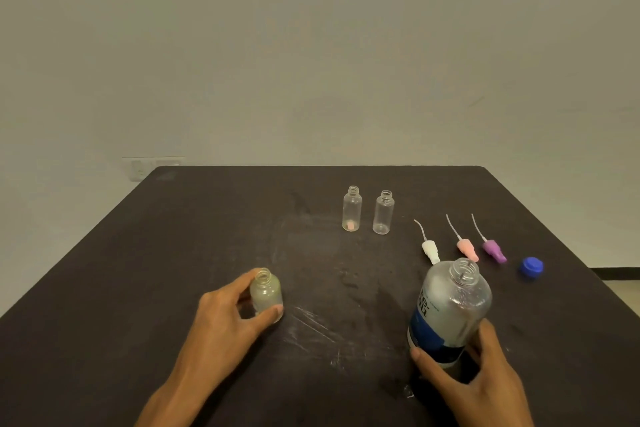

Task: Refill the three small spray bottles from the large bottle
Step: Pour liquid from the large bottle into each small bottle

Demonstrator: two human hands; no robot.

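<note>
My left hand [228, 315] grips a small clear bottle [266, 291] standing uncapped on the dark table [173, 236] at the near left. My right hand [474, 378] holds the large clear bottle [452, 305] with a blue label by its lower part; it is uncapped and upright, leaning slightly. Two more small clear bottles [352, 209] [383, 213] stand open side by side farther back at the centre. The left one has something small and pinkish at its bottom.
Three spray heads with dip tubes lie to the right of the bottles: white [429, 250], pink [465, 248] and purple [493, 250]. A blue cap [531, 268] lies beyond them near the table's right edge. A pale wall rises behind the table.
</note>
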